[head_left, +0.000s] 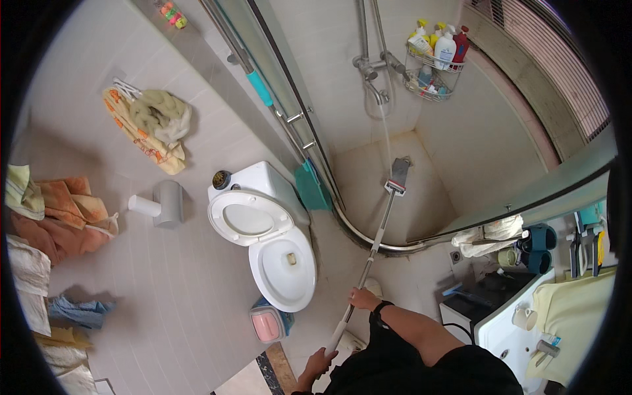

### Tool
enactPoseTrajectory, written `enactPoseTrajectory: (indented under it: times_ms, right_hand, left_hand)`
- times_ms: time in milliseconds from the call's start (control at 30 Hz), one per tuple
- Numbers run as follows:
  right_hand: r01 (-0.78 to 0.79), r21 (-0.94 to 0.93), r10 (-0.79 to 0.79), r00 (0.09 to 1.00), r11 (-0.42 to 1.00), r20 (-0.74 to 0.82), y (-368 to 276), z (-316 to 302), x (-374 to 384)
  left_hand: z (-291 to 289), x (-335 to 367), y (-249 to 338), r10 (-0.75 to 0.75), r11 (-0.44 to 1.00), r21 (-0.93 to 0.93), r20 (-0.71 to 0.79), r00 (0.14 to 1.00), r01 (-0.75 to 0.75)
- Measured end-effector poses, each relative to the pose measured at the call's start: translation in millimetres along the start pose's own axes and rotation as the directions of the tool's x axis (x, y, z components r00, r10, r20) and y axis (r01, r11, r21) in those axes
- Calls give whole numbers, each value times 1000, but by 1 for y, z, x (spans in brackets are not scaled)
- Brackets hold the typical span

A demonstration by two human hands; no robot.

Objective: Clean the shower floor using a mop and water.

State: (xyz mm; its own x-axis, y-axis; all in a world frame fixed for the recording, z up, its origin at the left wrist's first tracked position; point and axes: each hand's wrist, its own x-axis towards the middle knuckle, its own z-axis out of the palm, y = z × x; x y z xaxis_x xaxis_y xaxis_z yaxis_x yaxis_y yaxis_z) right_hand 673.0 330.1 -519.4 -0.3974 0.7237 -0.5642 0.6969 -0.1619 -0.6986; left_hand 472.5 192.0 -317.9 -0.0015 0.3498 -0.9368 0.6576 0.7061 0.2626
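A flat mop [370,260] with a long grey and white handle slants away from me into the shower corner. My left hand [320,362] is closed round the handle's near end. Farther up the pole, my right hand [364,298] grips it too, with a black band on the wrist. The mop head [398,176], a grey pad in a white and red frame, rests on the shower floor [428,209]. A thin stream of water [387,135] seems to run down towards it from the shower tap [380,96].
A curved glass screen on a metal rail [395,249] borders the shower. To the left stands a toilet [284,273] with its lid up, beside a pink-topped bin [267,325]. A washbasin [507,336] is at the right. Bottles fill a wire corner rack [436,64].
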Motion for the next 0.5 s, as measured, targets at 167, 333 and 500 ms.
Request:
enactPoseTrajectory:
  times_ms: [167, 333, 500]
  right_hand:
    - [-93, -34, 96, 991, 995, 89, -12, 5, -17]
    - [-97, -77, 103, 992, 992, 79, -19, 56, -35]
    - [39, -225, 5, 982, 974, 189, -75, 112, -70]
  left_hand:
    - [6, -18, -14, -14, 999, 29, 3, 1000, 14]
    - [5, -41, -70, 33, 995, 94, 1, 999, -33]
    - [-1, -64, -165, 100, 990, 100, 5, 995, -100]
